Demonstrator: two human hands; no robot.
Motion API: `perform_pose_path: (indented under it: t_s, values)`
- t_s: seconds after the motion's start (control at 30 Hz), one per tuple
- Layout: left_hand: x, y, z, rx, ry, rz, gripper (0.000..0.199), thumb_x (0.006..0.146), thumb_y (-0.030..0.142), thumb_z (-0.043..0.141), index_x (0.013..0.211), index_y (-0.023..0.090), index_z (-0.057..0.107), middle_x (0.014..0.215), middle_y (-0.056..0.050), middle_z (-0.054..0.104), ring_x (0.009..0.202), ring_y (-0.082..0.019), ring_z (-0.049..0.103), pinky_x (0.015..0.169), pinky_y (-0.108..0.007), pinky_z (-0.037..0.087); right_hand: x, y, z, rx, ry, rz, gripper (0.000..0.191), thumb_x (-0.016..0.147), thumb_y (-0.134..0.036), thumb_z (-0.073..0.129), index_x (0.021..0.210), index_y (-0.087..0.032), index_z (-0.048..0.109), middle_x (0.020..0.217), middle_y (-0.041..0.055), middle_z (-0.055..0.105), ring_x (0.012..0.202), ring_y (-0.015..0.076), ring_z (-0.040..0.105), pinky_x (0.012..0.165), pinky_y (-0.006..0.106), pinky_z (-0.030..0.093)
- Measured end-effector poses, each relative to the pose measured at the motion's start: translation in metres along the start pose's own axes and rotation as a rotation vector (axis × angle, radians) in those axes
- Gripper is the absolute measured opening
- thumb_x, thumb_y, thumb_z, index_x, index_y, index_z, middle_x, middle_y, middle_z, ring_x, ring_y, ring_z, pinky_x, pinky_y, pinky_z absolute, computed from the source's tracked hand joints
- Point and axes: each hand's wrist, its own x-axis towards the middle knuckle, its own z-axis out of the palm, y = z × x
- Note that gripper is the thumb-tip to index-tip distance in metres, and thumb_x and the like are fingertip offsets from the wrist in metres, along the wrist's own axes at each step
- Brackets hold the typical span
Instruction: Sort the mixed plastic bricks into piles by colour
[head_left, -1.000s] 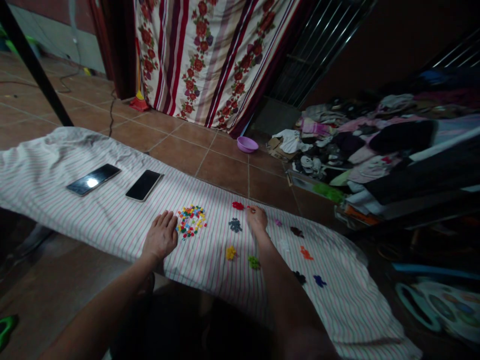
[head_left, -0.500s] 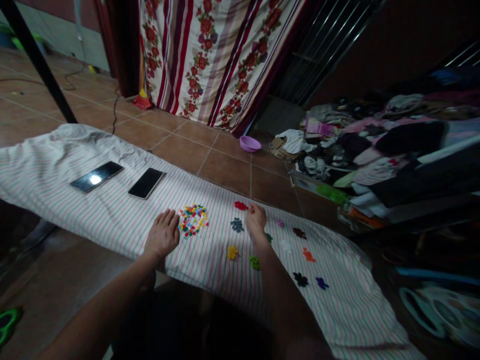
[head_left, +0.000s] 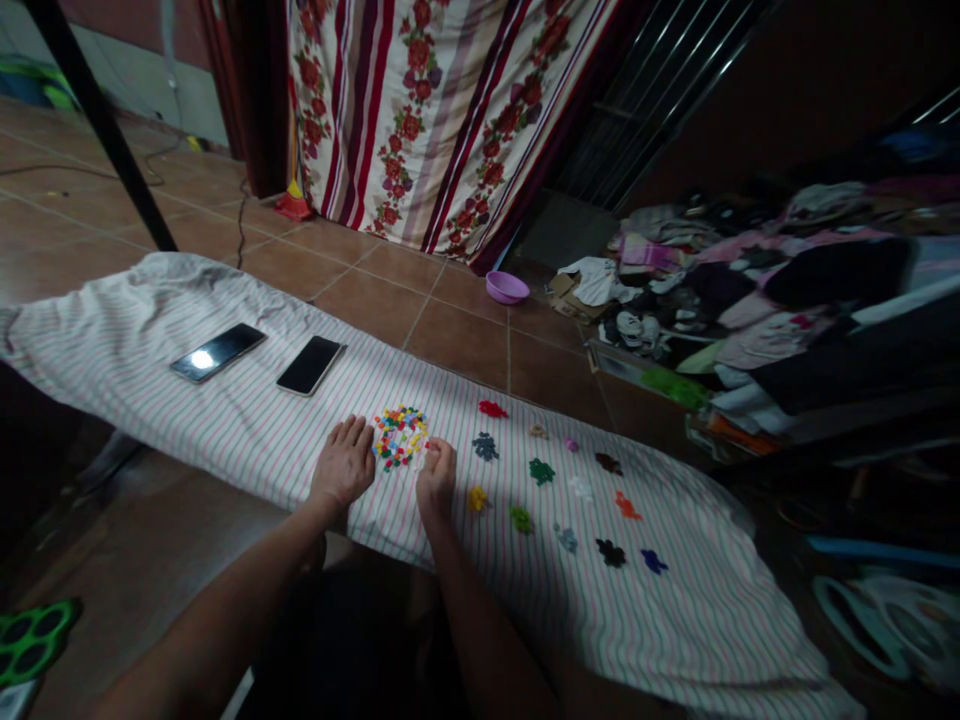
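A loose ring of mixed small coloured pieces (head_left: 401,437) lies on the striped cloth (head_left: 465,560). My left hand (head_left: 346,462) rests flat just left of it, fingers stretched out. On its right edge, my right hand (head_left: 437,478) has its fingers pinched together; whatever is between them is too small to make out. Single-colour heaps spread to the right: red pieces (head_left: 493,409), dark grey pieces (head_left: 485,446), yellow pieces (head_left: 478,498), dark green pieces (head_left: 541,471), light green pieces (head_left: 520,519), orange pieces (head_left: 627,505), black pieces (head_left: 611,553) and several more.
Two phones lie left of the pieces: one with a bright reflection (head_left: 219,353), the other a dark-screened phone (head_left: 310,365). Beyond the cloth, a purple basin (head_left: 507,288) sits on the tiled floor, with a heap of clothes (head_left: 750,270) to the right. A patterned curtain (head_left: 442,120) hangs behind.
My right hand has moved left from beside the red heap to the edge of the mixed pieces, uncovering heaps its arm hid. My left hand stays flat beside the mixed pieces.
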Motion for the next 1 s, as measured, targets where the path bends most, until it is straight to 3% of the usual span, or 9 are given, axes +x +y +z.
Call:
perform_pose_path:
  t_s: [0.13, 0.27, 0.37, 0.5, 0.6, 0.73, 0.87, 1.0]
  values:
    - [-0.002, -0.006, 0.012, 0.040, -0.032, 0.033, 0.064, 0.091, 0.049, 0.033, 0.136, 0.005, 0.046, 0.144, -0.022, 0.045, 0.139, -0.032, 0.035, 0.112, -0.051, 0.029, 0.005, 0.000, 0.002, -0.016, 0.056, -0.018, 0.032, 0.092, -0.031, 0.029, 0.102, -0.016, 0.056, 0.099, 0.0147, 0.059, 0.096, 0.0250, 0.057, 0.090, 0.044, 0.047]
    - [0.004, -0.012, 0.026, 0.032, -0.047, 0.107, 0.089, 0.081, 0.073, 0.037, 0.144, 0.009, 0.037, 0.148, -0.022, 0.040, 0.142, -0.034, 0.029, 0.113, -0.052, 0.025, 0.005, 0.003, 0.006, -0.016, 0.109, -0.031, 0.033, 0.092, -0.030, 0.029, 0.106, -0.015, 0.056, 0.102, 0.0157, 0.059, 0.097, 0.0245, 0.058, 0.090, 0.045, 0.048]
    - [0.019, -0.010, 0.033, 0.017, -0.059, 0.114, 0.096, 0.079, 0.077, 0.037, 0.145, 0.007, 0.035, 0.149, -0.026, 0.035, 0.143, -0.037, 0.025, 0.113, -0.053, 0.025, 0.004, 0.007, 0.007, -0.008, 0.111, -0.031, 0.033, 0.092, -0.028, 0.029, 0.107, -0.016, 0.056, 0.103, 0.0150, 0.061, 0.094, 0.0231, 0.060, 0.088, 0.043, 0.050]
    - [0.051, -0.005, 0.037, -0.064, -0.122, 0.195, 0.093, 0.081, 0.075, 0.034, 0.147, 0.009, 0.031, 0.151, -0.025, 0.032, 0.144, -0.036, 0.025, 0.113, -0.053, 0.026, 0.005, 0.013, 0.008, -0.031, 0.090, -0.060, 0.036, 0.091, -0.029, 0.029, 0.110, -0.016, 0.057, 0.104, 0.0148, 0.063, 0.098, 0.0239, 0.062, 0.090, 0.045, 0.051]
    - [0.077, -0.004, 0.038, -0.138, -0.172, 0.278, 0.088, 0.084, 0.071, 0.035, 0.147, 0.010, 0.032, 0.152, -0.024, 0.032, 0.143, -0.034, 0.027, 0.112, -0.049, 0.030, 0.007, 0.019, 0.009, -0.049, 0.038, -0.093, 0.041, 0.091, -0.028, 0.029, 0.118, -0.014, 0.056, 0.116, 0.0176, 0.062, 0.108, 0.0257, 0.060, 0.095, 0.047, 0.049]
    - [0.103, -0.002, 0.038, -0.191, -0.182, 0.344, 0.064, 0.088, 0.063, 0.040, 0.138, 0.024, 0.048, 0.149, -0.014, 0.041, 0.140, -0.032, 0.034, 0.111, -0.051, 0.032, 0.008, 0.025, 0.011, -0.031, 0.023, -0.089, 0.042, 0.089, -0.028, 0.030, 0.120, -0.014, 0.056, 0.117, 0.0184, 0.062, 0.106, 0.0268, 0.061, 0.092, 0.048, 0.050]
    - [0.106, 0.000, 0.037, -0.242, -0.212, 0.477, 0.051, 0.089, 0.054, 0.044, 0.128, 0.024, 0.059, 0.141, -0.012, 0.051, 0.137, -0.030, 0.039, 0.112, -0.047, 0.033, 0.008, 0.025, 0.011, -0.016, 0.033, -0.089, 0.042, 0.087, -0.026, 0.032, 0.119, -0.014, 0.056, 0.114, 0.0183, 0.062, 0.105, 0.0265, 0.062, 0.090, 0.047, 0.052]
    - [0.092, 0.002, 0.035, -0.319, -0.200, 0.536, 0.050, 0.091, 0.050, 0.042, 0.124, 0.019, 0.061, 0.138, -0.014, 0.054, 0.133, -0.026, 0.045, 0.111, -0.042, 0.037, 0.008, 0.025, 0.011, -0.039, 0.027, -0.098, 0.043, 0.088, -0.026, 0.030, 0.120, -0.013, 0.055, 0.114, 0.0188, 0.062, 0.105, 0.0258, 0.062, 0.092, 0.047, 0.051]
